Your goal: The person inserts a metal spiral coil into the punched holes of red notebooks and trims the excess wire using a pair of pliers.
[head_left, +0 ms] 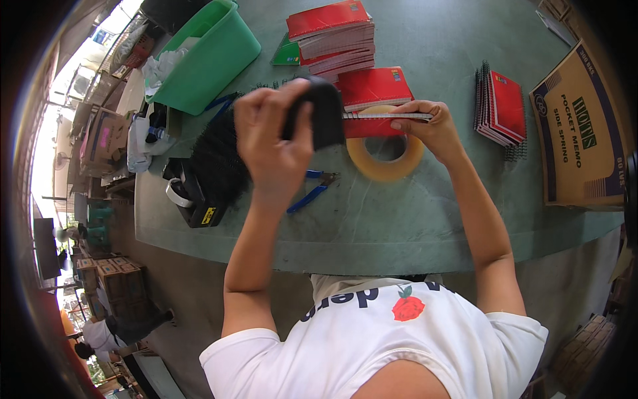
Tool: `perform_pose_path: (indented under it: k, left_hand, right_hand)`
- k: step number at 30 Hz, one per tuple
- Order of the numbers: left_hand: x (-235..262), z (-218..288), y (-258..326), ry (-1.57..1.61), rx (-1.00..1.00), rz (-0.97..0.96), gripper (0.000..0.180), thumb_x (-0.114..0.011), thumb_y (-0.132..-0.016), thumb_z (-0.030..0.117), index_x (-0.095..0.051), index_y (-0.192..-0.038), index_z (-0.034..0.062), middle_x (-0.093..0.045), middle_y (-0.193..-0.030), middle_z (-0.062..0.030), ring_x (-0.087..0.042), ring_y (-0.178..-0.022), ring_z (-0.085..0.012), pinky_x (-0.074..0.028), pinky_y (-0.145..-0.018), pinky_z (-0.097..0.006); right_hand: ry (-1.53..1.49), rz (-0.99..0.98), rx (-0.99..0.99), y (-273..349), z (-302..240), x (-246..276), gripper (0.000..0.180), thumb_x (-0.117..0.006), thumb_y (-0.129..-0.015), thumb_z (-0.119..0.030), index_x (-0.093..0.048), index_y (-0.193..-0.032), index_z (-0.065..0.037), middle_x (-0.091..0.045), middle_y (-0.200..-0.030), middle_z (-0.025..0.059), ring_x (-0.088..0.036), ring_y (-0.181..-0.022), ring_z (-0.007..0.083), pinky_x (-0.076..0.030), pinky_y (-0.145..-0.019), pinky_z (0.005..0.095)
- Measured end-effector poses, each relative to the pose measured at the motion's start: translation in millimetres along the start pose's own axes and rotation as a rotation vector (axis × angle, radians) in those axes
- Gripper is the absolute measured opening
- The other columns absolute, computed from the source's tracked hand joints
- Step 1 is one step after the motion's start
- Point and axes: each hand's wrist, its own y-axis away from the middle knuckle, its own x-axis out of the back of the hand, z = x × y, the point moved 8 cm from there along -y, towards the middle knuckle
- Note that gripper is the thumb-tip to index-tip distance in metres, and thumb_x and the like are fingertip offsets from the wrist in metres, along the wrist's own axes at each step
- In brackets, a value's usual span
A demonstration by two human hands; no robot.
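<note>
My left hand (274,133), somewhat blurred, is closed round a black, block-like thing (327,114) with a curved grip; its exact kind is hard to make out. That black thing meets the left end of a red memo notebook (372,126), held nearly edge-on with a row of holes showing. My right hand (428,130) pinches the notebook's right end between thumb and fingers. Beneath it lies a roll of yellowish tape (392,170) on the table. Just beyond, a short stack of red notebooks (373,86) sits in front of a taller, uneven stack (332,33).
Left of my hands are black spiral coils (216,149), a black tape dispenser (199,199) and blue-handled cutters (311,191). A green bin (219,56) stands far left. At right are spiral-bound red notebooks (506,106) and a cardboard carton (578,133) by the table edge.
</note>
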Motion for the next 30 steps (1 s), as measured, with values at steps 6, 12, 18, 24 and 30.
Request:
perform_pose_path:
  k: [6, 12, 18, 24, 30]
  left_hand:
    - [-26.8, 8.7, 2.8, 0.127, -0.035, -0.18, 0.031, -0.069, -0.07, -0.001, -0.068, -0.099, 0.0101, -0.059, -0.089, -0.0082, -0.057, -0.087, -0.0262, -0.047, -0.078, -0.036]
    - [-41.5, 17.3, 7.2, 0.139, -0.056, -0.261, 0.03, -0.068, -0.071, -0.001, -0.066, -0.099, 0.0099, -0.056, -0.089, -0.0095, -0.056, -0.086, -0.0289, -0.047, -0.077, -0.037]
    - [-54.1, 16.4, 7.5, 0.135, -0.002, -0.326, 0.03, -0.069, -0.074, -0.002, -0.066, -0.1, 0.0106, -0.056, -0.091, -0.0098, -0.057, -0.085, -0.0263, -0.048, -0.075, -0.035]
    - [-86.5, 29.4, 25.9, 0.111, 0.028, -0.58, 0.031, -0.07, -0.074, 0.001, -0.066, -0.103, 0.0099, -0.058, -0.094, -0.0074, -0.059, -0.085, -0.0202, -0.048, -0.074, -0.032]
    - [-58.7, 33.5, -3.2, 0.17, 0.062, -0.194, 0.029, -0.071, -0.073, 0.002, -0.067, -0.1, 0.0121, -0.057, -0.087, -0.0075, -0.058, -0.081, -0.0234, -0.048, -0.074, -0.035]
  right_hand:
    - [0.038, -0.023, 0.016, 2.8, -4.6, -2.8, 0.016, -0.073, -0.077, -0.002, -0.071, -0.092, -0.001, -0.069, -0.085, 0.002, -0.061, -0.078, 0.0058, -0.049, -0.073, 0.0212]
    - [-0.019, -0.07, -0.002, 2.3, 2.0, -6.7, 0.02, -0.073, -0.077, 0.0, -0.069, -0.097, 0.0, -0.068, -0.091, 0.0023, -0.06, -0.081, 0.0077, -0.049, -0.075, 0.0217]
    - [-0.145, -0.047, 0.072, 7.2, 2.0, 3.4, 0.022, -0.07, -0.08, 0.0, -0.067, -0.102, 0.001, -0.068, -0.093, 0.0032, -0.06, -0.082, 0.0074, -0.049, -0.078, 0.0219]
    - [-0.117, -0.099, 0.022, 14.5, 1.8, 3.5, 0.024, -0.066, -0.084, 0.0, -0.065, -0.108, 0.002, -0.068, -0.1, 0.0043, -0.06, -0.088, 0.0069, -0.049, -0.081, 0.022]
    - [-0.069, -0.138, -0.019, 14.9, 13.0, 2.3, 0.027, -0.065, -0.085, 0.0, -0.064, -0.112, 0.001, -0.067, -0.1, 0.0023, -0.058, -0.091, 0.0051, -0.048, -0.082, 0.0216]
